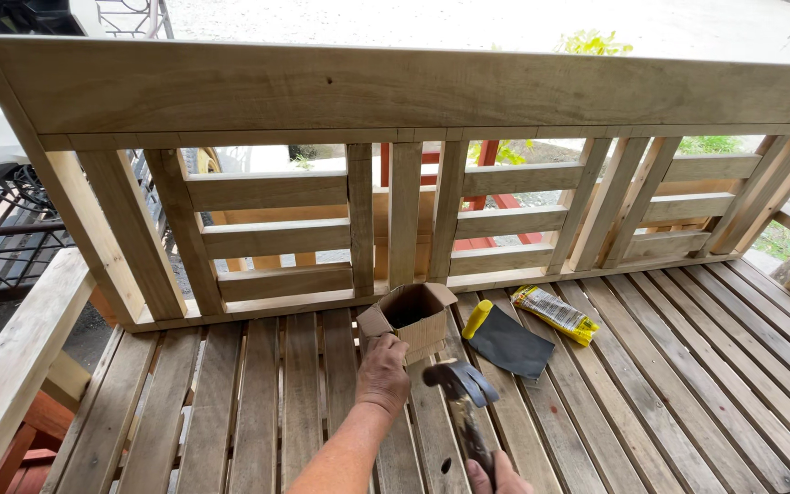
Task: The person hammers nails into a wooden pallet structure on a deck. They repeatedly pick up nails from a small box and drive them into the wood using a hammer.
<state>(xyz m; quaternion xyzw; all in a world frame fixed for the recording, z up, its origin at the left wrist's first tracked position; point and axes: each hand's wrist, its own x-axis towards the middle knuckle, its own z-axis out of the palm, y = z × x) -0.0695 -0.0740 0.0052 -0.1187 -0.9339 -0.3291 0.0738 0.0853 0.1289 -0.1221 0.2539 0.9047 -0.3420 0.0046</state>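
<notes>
Head view: a slatted wooden bench is seen from above, its seat serving as the surface. A small brown cardboard box is stood near the backrest, its flaps open; its inside is dark and any contents cannot be made out. Just right of the box, a dark grey sheet is laid flat, with a yellow handle lying at its upper left corner. Further right, a narrow yellow packet with printed lettering is laid slantwise across the slats, apart from the sheet.

The left hand is pressed knuckles-up on the seat, just below the box, its fingers curled down onto a slat; whether anything is pinched beneath them cannot be told. The right hand is closed around the handle of a claw hammer at the bottom edge. The hammer's head is held above the slats, just right of the left hand and near the box.
</notes>
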